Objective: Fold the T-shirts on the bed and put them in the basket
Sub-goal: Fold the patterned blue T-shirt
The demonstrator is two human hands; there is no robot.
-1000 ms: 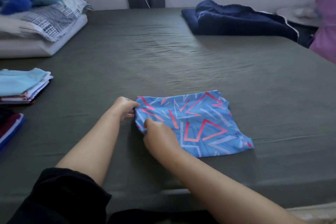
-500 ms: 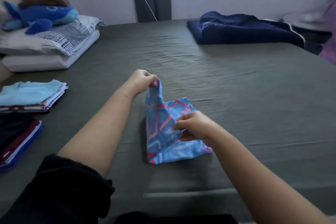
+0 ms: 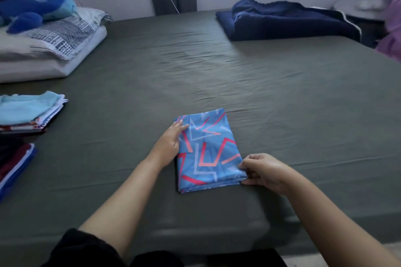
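Grey-green sheeting covers the bed (image 3: 217, 67), and near its front edge, about midway along, lies the blue patterned T-shirt (image 3: 209, 150) I am working on. Half a second ago it stood half lifted between my hands, one side raised and swinging over; now it lies flat as a narrow upright rectangle, so the last fold has landed. My left hand (image 3: 170, 142) rests with straight fingers against the shirt's left edge, pressing it square and gripping nothing. My right hand (image 3: 263, 171) pinches the shirt's near right corner between thumb and curled fingers. I judge this shirt as good as folded, needing only a final smoothing before it moves on. Toward the bed's left edge sit two stacks of folded clothes: one topped with a light blue piece (image 3: 30, 110) and, nearer the front left corner, a darker stack (image 3: 15, 162) in maroon and blue. No basket shows in this view, so I cannot say where the shirt must go; I expect it joins the stacks first, with the basket step undone. At the far right corner lies a navy garment (image 3: 288, 19), loosely heaped. I cannot tell whether it is a T-shirt awaiting folding. Pillows (image 3: 50, 50) and a blue plush toy (image 3: 34, 11) occupy the far left corner.
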